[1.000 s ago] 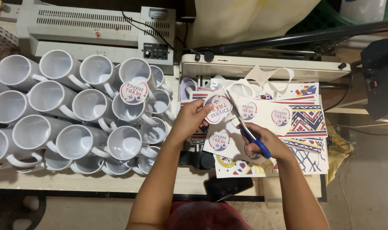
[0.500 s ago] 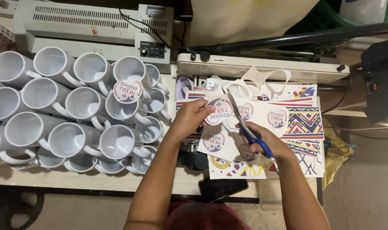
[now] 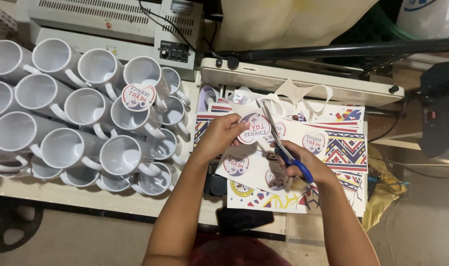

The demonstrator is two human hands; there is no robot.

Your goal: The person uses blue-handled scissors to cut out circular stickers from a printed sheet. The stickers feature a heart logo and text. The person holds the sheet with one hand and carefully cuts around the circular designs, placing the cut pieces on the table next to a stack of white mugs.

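Right grip (image 3: 298,162) works scissors (image 3: 278,140) over printed sheets (image 3: 342,148) beside mugs (image 3: 81,108).

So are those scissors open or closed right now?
Open: the scissors in the right hand have blades spread in a narrow V around the round printed design, which the left hand holds.

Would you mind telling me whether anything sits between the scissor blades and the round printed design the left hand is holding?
Nothing visible does. The left hand pinches the round printed design by its left edge, and the scissors in the right hand meet the paper directly along its right side.
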